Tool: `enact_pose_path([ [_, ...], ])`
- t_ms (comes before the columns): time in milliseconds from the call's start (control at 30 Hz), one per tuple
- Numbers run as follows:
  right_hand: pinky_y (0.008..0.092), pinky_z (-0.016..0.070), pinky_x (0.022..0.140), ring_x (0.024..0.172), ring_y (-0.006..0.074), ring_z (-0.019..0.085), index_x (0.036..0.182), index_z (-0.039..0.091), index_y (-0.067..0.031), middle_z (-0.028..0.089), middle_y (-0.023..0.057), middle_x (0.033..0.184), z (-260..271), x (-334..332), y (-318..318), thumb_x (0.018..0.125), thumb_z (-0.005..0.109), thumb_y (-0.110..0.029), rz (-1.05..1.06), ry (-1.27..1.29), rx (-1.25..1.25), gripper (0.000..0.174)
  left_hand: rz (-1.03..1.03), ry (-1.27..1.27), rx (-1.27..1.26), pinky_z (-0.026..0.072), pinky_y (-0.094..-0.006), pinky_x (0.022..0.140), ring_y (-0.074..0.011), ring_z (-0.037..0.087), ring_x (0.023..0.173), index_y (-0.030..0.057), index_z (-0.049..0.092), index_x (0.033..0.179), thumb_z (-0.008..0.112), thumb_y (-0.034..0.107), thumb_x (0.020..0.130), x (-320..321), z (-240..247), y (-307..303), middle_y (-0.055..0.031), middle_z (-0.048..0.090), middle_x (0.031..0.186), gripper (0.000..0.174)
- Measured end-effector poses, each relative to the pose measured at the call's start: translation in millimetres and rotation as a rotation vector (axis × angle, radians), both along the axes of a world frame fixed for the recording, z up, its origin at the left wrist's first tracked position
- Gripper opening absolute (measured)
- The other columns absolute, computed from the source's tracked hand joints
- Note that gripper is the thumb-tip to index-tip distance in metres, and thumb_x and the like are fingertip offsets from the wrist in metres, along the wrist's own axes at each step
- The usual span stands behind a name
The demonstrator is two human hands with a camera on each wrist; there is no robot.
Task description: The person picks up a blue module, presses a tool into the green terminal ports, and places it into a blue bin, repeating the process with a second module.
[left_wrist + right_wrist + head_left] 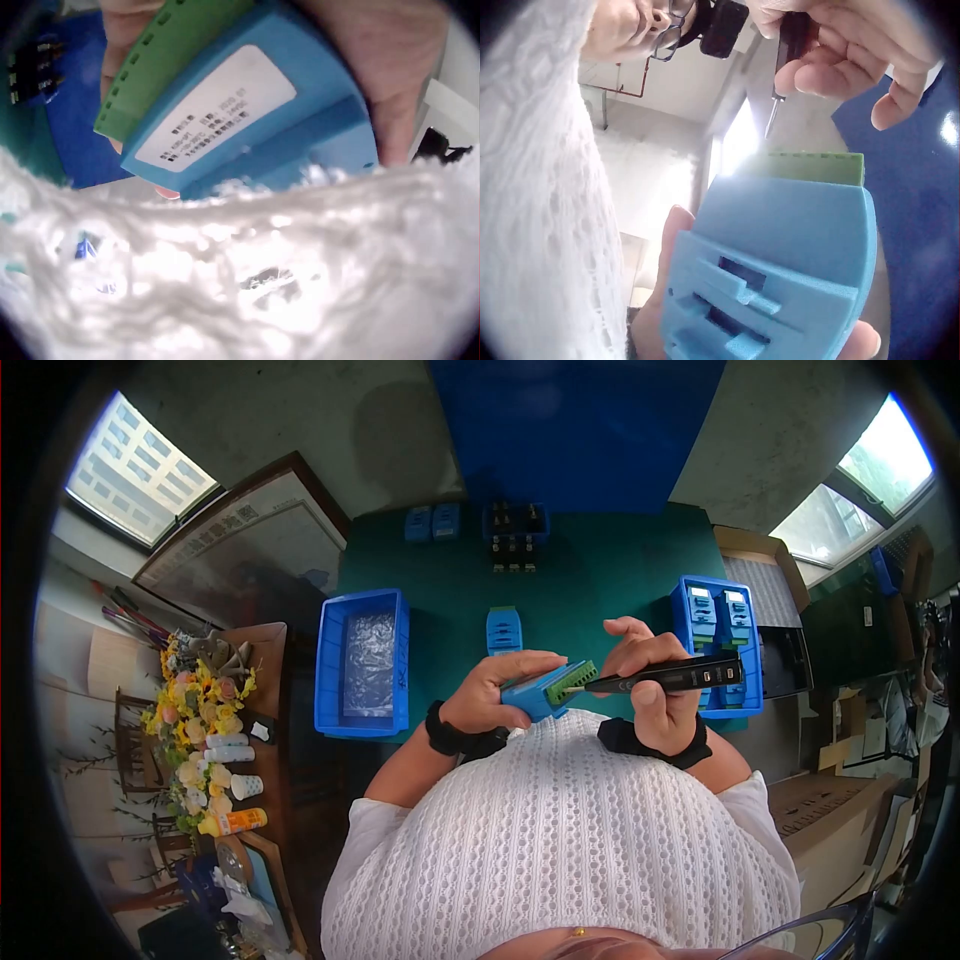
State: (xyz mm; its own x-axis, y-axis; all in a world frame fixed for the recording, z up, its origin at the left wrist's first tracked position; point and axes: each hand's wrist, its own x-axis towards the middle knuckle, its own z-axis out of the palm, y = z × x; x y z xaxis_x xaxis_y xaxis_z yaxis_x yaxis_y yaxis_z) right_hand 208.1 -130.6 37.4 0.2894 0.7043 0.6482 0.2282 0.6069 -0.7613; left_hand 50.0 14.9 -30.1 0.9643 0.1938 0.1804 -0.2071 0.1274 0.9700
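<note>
In the head view, my left hand (478,698) grips a blue plastic module (532,698) between thumb and fingers, in front of my chest. Along its edge runs a green terminal block (573,682), tilted toward my right side. A white printed label (221,109) shows on its side in the left wrist view. My right hand (666,715) holds a black pen-shaped screwdriver (690,675), its tip pointed at the green block. The metal shaft (772,118) appears close over the block in the right wrist view. Another blue module (504,631) lies on the table just beyond my left hand.
A blue bin (401,680) with clear plastic inside stands at left on the green table (600,560). At right, a second blue bin (757,695) carries several modules. Two blue modules (432,522) and a small bin of black parts (515,525) stand at the back.
</note>
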Motion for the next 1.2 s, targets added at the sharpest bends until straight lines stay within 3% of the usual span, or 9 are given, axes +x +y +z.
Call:
enact_pose_path([
  [200,0.0415,0.0315,0.098,0.065,0.0137,0.059,0.090,0.053,-0.0016,0.061,0.0055,0.069,1,4,-1,0.088,0.055,-0.023,0.009,-0.137,-0.034,0.022,0.011,-0.011,0.014,0.0394,-0.0329,0.094,-0.0203,0.053,0.109,0.0002,0.053,0.120,0.077,0.055,0.054,1,-1,1,-0.0118,0.056,0.117,0.089],
  [300,0.0407,0.0316,0.098,0.066,0.0146,0.059,0.091,0.053,-0.0004,0.060,0.0056,0.071,-3,5,3,0.089,0.054,-0.023,-0.052,-0.030,0.039,0.022,0.007,0.017,0.052,0.0417,-0.0349,0.093,-0.0227,0.054,0.108,0.0017,0.045,0.128,0.064,0.064,0.064,1,-4,1,-0.0143,0.054,0.120,0.091],
  [367,0.0398,0.0305,0.099,0.068,0.0147,0.060,0.094,0.053,0.0019,0.059,0.0073,0.079,-9,8,4,0.090,0.053,-0.022,-0.118,0.067,0.081,0.024,0.011,0.042,-0.295,0.0446,-0.0388,0.090,-0.0267,0.055,0.106,0.0044,0.035,0.133,0.045,0.069,0.072,3,-6,1,-0.0170,0.050,0.123,0.089],
  [433,0.0340,0.0413,0.090,0.075,0.0143,0.061,0.098,0.053,0.0027,0.055,0.0108,0.095,-14,10,2,0.090,0.053,-0.025,-0.221,0.109,-0.012,0.029,0.015,0.067,-0.644,0.0475,-0.0428,0.086,-0.0307,0.056,0.104,0.0071,0.025,0.138,0.025,0.073,0.080,4,-7,0,-0.0198,0.047,0.126,0.088],
  [567,0.0249,0.0482,0.077,0.078,0.0147,0.061,0.100,0.053,0.0024,0.051,0.0114,0.103,-21,7,4,0.090,0.053,-0.028,-0.215,0.177,-0.106,0.032,-0.023,0.033,-0.987,0.0494,-0.0471,0.079,-0.0339,0.058,0.100,0.0120,0.040,0.129,0.017,0.074,0.081,3,9,0,-0.0172,0.052,0.118,0.082],
  [667,0.0304,0.0452,0.084,0.077,0.0143,0.061,0.098,0.053,0.0027,0.055,0.0110,0.096,-23,5,7,0.091,0.051,-0.029,-0.153,0.171,-0.138,0.032,-0.092,0.003,-1.041,0.0531,-0.0430,0.067,-0.0332,0.060,0.094,0.0118,0.042,0.127,0.017,0.074,0.081,2,14,-3,-0.0160,0.054,0.114,0.082],
  [867,0.0400,0.0347,0.095,0.072,0.0143,0.061,0.093,0.053,-0.0005,0.065,0.0085,0.070,-29,4,11,0.091,0.050,-0.030,-0.051,-0.027,-0.031,0.030,0.119,0.035,-0.915,0.0512,-0.0296,0.046,-0.0289,0.064,0.081,0.0097,0.045,0.123,0.014,0.076,0.079,5,11,-5,-0.0153,0.057,0.107,0.085],
  [1067,0.0407,0.0368,0.094,0.068,0.0133,0.061,0.092,0.052,-0.0017,0.065,0.0085,0.071,-33,-1,12,0.091,0.051,-0.027,-0.037,-0.028,-0.025,0.025,0.113,-0.033,-0.883,0.0511,-0.0286,0.047,-0.0293,0.065,0.081,0.0090,0.045,0.122,0.014,0.076,0.079,5,10,-4,-0.0161,0.058,0.105,0.086],
  [1200,0.0406,0.0367,0.093,0.068,0.0143,0.061,0.091,0.052,-0.0022,0.065,0.0092,0.073,-33,1,12,0.091,0.051,-0.027,-0.065,0.001,0.019,0.024,0.062,-0.097,-1.000,0.0545,-0.0337,0.056,-0.0334,0.062,0.091,0.0084,0.043,0.125,0.024,0.072,0.081,6,5,-2,-0.0193,0.054,0.112,0.080],
])
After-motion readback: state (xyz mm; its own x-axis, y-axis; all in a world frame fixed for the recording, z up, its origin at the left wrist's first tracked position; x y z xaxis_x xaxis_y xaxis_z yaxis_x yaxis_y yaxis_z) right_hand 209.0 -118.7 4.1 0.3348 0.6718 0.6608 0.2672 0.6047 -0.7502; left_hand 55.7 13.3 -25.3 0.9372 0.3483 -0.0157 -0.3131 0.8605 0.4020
